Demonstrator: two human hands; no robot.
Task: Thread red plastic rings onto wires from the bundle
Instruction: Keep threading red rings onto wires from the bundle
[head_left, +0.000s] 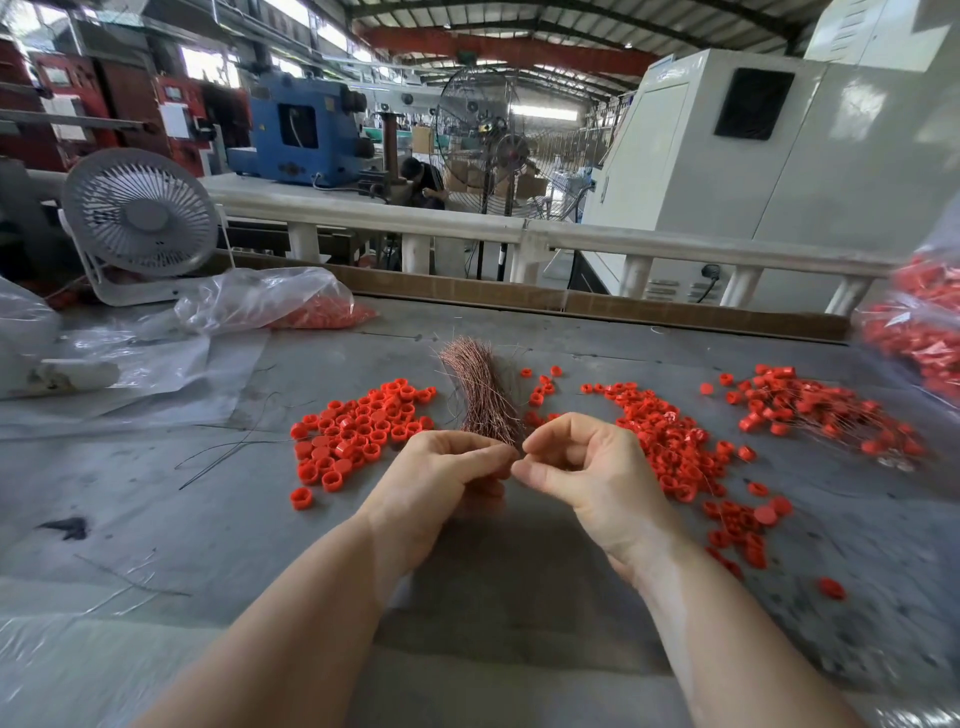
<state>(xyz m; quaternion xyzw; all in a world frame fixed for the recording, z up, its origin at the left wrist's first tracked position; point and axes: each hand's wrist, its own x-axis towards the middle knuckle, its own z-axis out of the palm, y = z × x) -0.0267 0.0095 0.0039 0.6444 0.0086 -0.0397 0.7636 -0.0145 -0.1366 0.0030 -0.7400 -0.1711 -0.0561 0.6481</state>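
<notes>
Rings (358, 426) loose at left; left hand (441, 478) grips wire bundle (485, 400) upright mid-table; right hand (576, 467) pinches at its base, single wire unclear. Risk: several strands pulled together, tangling; threaded pile (826, 410) at right.

This is a factory floor — a large industrial hall under a steel-truss roof (519, 21) with a red overhead crane beam (498, 49) running across it. Heavy machines stand behind the desk (218, 519): a blue machine (301, 130), red cabinets (130, 104) at the left and a big white machine housing (753, 156) at the right. A tall pedestal fan (483, 140) stands on the floor, cardboard boxes (467, 176) are stacked near it, and another worker (423, 182) bends over a bench. Bulk parts lie about in quantity — bags of red pieces (919, 332) and loose heaps on the desk.
</notes>
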